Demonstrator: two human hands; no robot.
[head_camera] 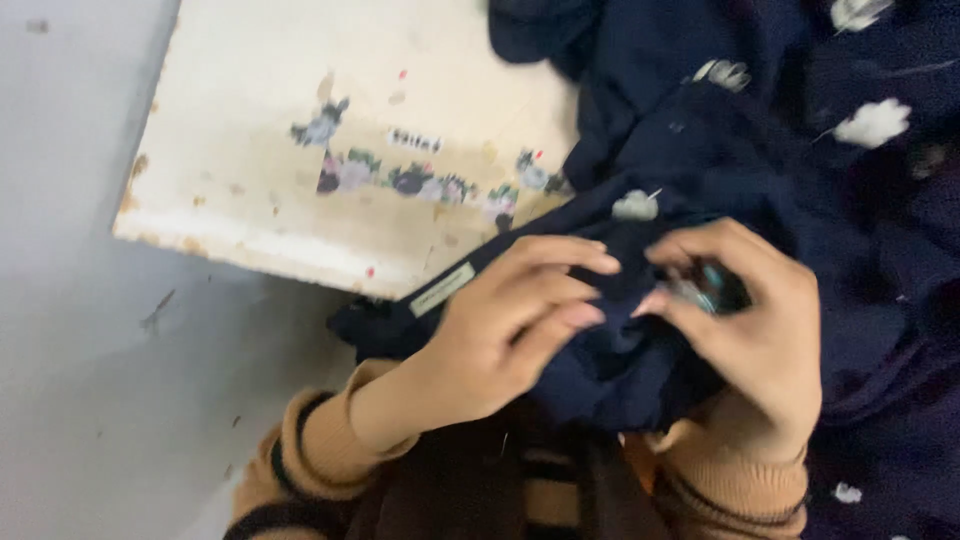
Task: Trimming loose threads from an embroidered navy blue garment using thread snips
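A dark navy garment [740,150] with small white tufts lies bunched over the right side of a worn cream table [300,120]. My left hand [500,330] pinches a fold of the navy fabric near its small pale label [442,290]. My right hand [750,320] grips the same fold from the other side and holds a small teal and silver object [700,288] against the cloth; what that object is, I cannot tell. The fingertips of both hands nearly meet over the fabric. Both wrists wear tan ribbed sleeves with dark stripes.
The table top carries faded flower stickers [400,180] and chipped edges. A grey floor [80,350] lies to the left and below the table's corner. More navy cloth fills the right edge of view.
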